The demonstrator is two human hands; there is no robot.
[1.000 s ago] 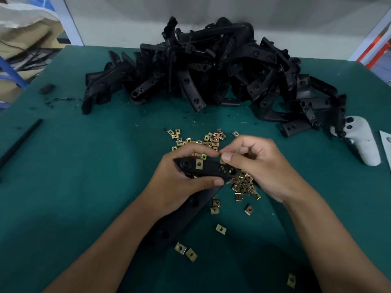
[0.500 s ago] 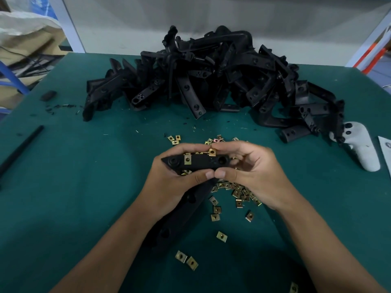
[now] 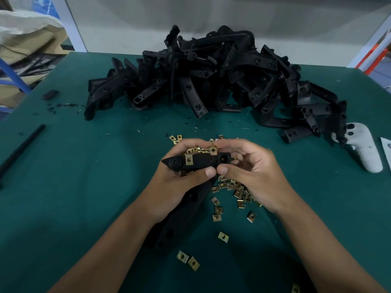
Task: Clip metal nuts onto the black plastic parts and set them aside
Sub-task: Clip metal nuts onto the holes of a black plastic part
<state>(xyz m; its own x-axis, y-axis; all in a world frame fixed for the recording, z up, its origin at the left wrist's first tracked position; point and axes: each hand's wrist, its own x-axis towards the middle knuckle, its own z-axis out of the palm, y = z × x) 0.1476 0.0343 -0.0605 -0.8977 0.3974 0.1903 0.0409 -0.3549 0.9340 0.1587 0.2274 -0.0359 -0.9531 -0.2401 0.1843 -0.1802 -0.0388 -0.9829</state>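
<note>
Clip nut (image 3: 213, 150), pinched by the right hand (image 3: 251, 176) over the black plastic part (image 3: 201, 161) gripped in the left hand (image 3: 179, 182), should probably be pushed squarely down its edge until seated.

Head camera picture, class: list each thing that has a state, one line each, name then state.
Black plastic part: held in both hands above the table.
First nut: clipped onto the part.
Second nut: at the part's top edge, only partly on.
Left hand: grips the part.
Right hand: grips the part's right end.
Loose nuts: scattered on the green table.
Pile of black parts: heaped, untouched.
</note>
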